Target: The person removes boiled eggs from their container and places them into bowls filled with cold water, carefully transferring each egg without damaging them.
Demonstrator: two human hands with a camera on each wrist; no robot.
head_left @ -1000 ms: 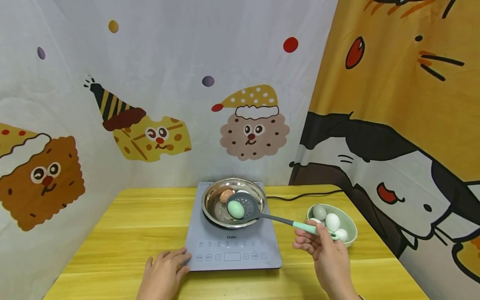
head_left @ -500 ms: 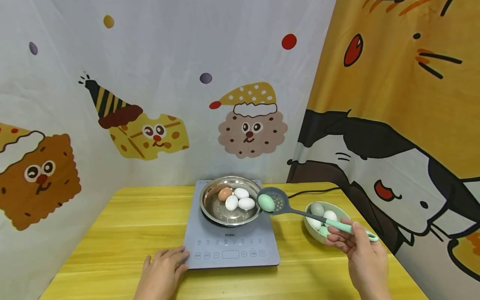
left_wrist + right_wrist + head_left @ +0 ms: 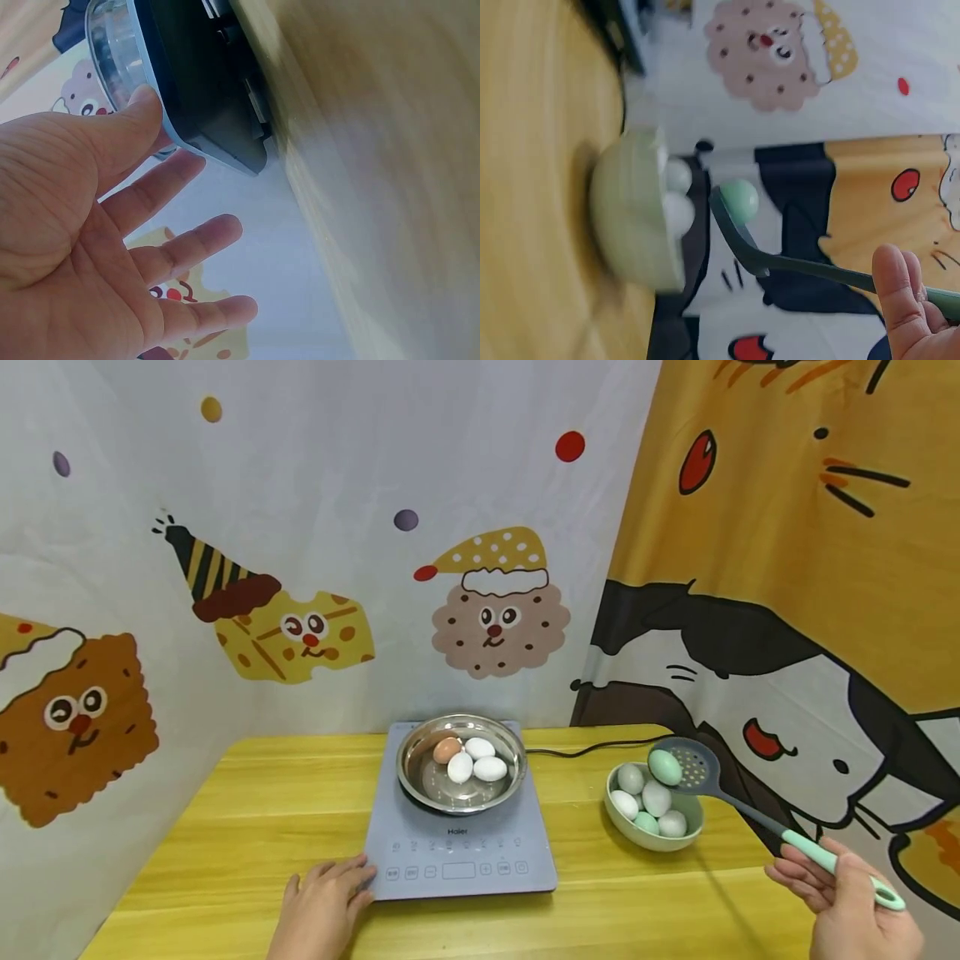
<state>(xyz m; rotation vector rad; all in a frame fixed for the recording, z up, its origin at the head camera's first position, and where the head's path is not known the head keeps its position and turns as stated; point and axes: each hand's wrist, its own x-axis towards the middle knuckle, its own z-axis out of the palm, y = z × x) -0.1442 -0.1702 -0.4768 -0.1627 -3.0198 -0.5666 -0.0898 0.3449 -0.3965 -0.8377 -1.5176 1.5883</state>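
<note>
My right hand (image 3: 862,902) grips the mint-green handle of a grey slotted spoon (image 3: 750,814). A pale green egg (image 3: 664,767) lies in the spoon's perforated bowl, above a light green bowl (image 3: 652,841) with several white, greyish and green eggs in it. In the right wrist view the egg (image 3: 739,200) sits on the raised spoon, apart from the bowl (image 3: 626,210). At the left, my left hand (image 3: 322,906) touches the front left edge of an induction cooker (image 3: 457,852), fingers extended. On the cooker stands a steel pan (image 3: 420,789) holding a brown egg (image 3: 447,750) and several white eggs.
The cooker and bowl stand on a yellow wood-grain table (image 3: 285,810). A black cord (image 3: 585,752) runs right from behind the pan. Cartoon-printed curtains (image 3: 322,527) hang behind and at both sides.
My right hand has moved right, carrying the green egg on the slotted spoon from over the pan to above the bowl. The left hand stays at the cooker's edge.
</note>
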